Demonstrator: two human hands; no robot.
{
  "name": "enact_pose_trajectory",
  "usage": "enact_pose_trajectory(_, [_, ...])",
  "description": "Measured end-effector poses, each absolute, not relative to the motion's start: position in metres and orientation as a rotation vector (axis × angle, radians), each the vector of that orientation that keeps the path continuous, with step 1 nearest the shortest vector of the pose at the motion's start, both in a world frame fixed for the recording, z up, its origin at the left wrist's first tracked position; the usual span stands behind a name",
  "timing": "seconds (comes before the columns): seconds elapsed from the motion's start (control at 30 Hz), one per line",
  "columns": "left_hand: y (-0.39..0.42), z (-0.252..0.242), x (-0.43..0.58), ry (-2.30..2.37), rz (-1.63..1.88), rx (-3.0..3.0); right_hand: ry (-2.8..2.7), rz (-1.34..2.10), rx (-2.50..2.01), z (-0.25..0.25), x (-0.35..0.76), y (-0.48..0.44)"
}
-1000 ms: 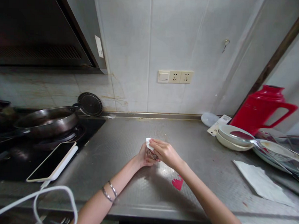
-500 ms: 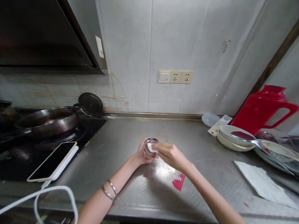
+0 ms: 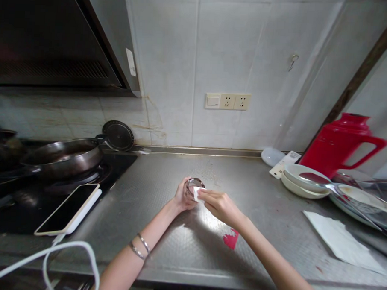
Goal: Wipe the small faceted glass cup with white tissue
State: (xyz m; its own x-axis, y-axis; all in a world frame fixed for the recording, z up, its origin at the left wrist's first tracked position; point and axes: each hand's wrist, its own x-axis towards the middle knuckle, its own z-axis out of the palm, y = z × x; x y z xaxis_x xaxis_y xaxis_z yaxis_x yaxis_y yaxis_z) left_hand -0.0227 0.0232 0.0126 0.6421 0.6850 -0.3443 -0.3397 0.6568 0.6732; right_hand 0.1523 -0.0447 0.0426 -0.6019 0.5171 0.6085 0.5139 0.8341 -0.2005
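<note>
My left hand (image 3: 182, 196) is wrapped round a small clear glass jar (image 3: 194, 183), its round mouth facing up toward me. Between the fingers of my right hand (image 3: 219, 202) is a folded piece of white tissue (image 3: 197, 194), pressed at the near right side of the jar's rim. Part of the jar is hidden behind the tissue and fingers. Below my right wrist, a torn scrap of red paper (image 3: 230, 239) lies on the steel counter (image 3: 163, 246).
At left, a pan (image 3: 64, 156) stands on the black stove, near a phone (image 3: 67, 208) with a white cable (image 3: 80, 245). To the right are a red thermos (image 3: 337, 145), stacked bowls (image 3: 302, 188), plates and a white paper napkin (image 3: 340, 241). A range hood (image 3: 57, 40) overhangs the stove.
My right hand has drawn the tissue from inside the jar's mouth out to its near right rim. The left hand still holds the jar, shifted slightly left.
</note>
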Motion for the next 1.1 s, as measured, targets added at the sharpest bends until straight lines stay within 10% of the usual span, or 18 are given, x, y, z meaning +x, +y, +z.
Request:
enact_pose_trajectory(0.43, [0.028, 0.011, -0.024, 0.696, 0.784, 0.875, -1.085, 0.964, -1.072, 0.032, 0.174, 0.018])
enact_pose_trajectory(1.1, [0.022, 0.007, -0.019, 1.282, 1.138, 1.870, -0.994, 1.060, -1.040, -0.018, 0.131, 0.049])
